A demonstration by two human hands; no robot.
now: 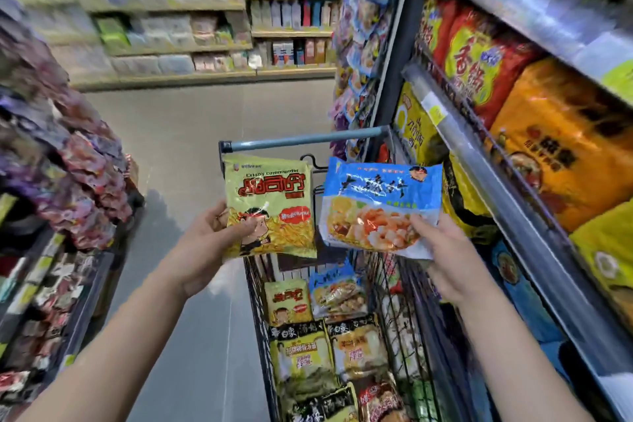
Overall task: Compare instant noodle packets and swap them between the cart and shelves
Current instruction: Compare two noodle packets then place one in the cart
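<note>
You pinch the yellow packet (270, 209) in your left hand (212, 236) and the blue packet (376, 205) in your right hand (442, 250), side by side above the cart (301, 140), shelves (513, 161) at three o'clock, so you look to be comparing, with swapping left.

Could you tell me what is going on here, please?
A person stands in a shop aisle, holding two noodle packets side by side above a cart. The left hand grips a yellow packet, the right hand a blue packet. In the cart lie other packets, and stocked shelves stand on the right.
</note>
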